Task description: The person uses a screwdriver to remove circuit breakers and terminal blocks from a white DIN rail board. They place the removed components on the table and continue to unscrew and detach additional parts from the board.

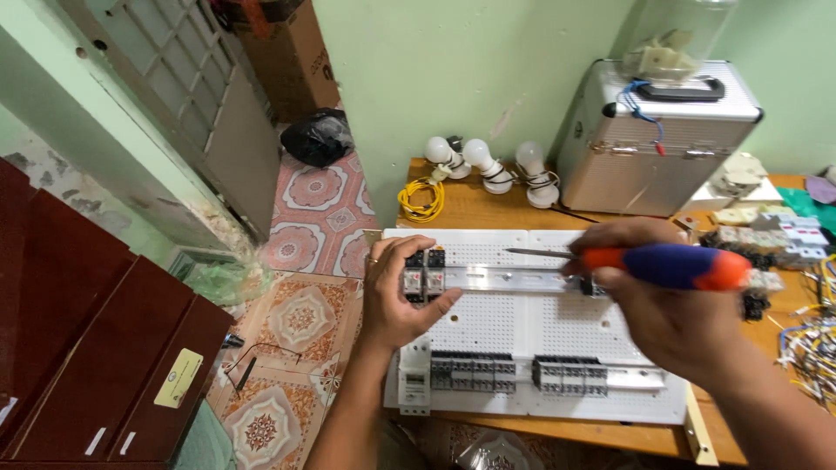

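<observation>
My left hand grips two small black relay modules clipped on the upper metal rail of a white perforated panel. My right hand is closed around a screwdriver with an orange and blue handle; its blade points left above the rail. Two dark terminal blocks sit on the lower rail, with a white breaker at the left end.
A silver metal case stands at the back of the wooden table, beside three white bulbs and a yellow wire coil. Loose modules and wire bundles lie at right. Dark red cabinets stand at left on patterned floor tiles.
</observation>
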